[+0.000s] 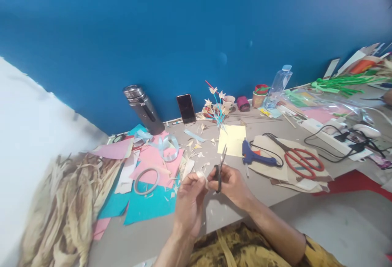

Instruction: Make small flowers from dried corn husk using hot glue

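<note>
A small pale scrap is pinched in the left hand above the table. Black scissors, blades up and nearly shut, are gripped by the right hand, just beside the scrap.

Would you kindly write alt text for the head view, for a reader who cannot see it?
A person's right hand holds small black scissors beside a pale scrap pinched in the left hand, over a cluttered craft table with coloured paper, a blue glue gun and red-handled scissors.
</note>
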`<state>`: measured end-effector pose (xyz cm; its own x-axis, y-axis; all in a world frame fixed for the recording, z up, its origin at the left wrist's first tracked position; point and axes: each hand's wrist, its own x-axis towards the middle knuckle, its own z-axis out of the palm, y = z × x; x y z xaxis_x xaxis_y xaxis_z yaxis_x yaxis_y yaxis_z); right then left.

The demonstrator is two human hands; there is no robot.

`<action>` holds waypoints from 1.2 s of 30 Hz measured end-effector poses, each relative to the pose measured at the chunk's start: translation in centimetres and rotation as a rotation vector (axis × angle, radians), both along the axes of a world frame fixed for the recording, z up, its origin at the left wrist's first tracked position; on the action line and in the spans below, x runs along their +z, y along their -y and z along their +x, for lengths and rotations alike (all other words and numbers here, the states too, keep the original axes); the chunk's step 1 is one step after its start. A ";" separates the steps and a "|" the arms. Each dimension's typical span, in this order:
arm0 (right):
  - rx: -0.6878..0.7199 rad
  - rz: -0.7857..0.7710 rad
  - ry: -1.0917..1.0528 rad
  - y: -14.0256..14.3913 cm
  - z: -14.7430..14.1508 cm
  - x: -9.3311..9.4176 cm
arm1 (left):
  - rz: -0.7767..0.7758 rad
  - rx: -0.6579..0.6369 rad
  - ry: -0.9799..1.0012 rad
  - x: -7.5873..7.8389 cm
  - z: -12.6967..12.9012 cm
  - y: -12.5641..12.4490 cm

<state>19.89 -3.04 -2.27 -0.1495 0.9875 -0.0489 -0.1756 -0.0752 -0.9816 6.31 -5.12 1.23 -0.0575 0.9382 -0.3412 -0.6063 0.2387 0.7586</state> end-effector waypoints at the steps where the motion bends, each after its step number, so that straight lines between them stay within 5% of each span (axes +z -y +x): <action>1: 0.008 -0.005 0.000 0.1 -0.1 -0.2 | 0.004 0.020 -0.011 -0.2 0.0 -0.1; 15: 0.026 -0.027 0.012 0.0 1.7 -1.1 | -0.127 -0.105 0.117 -0.1 -2.1 -1.2; 23: 0.082 -0.078 -0.056 -0.2 1.8 -0.6 | -0.163 -0.350 0.144 -0.5 -1.9 -0.8; 30: 0.009 -0.018 -0.072 -0.1 3.7 -0.5 | -0.147 -0.178 0.135 0.3 -2.7 -1.4; 36: -0.130 -0.011 0.132 2.1 7.9 -0.4 | -0.107 0.037 0.123 0.8 -7.0 -1.5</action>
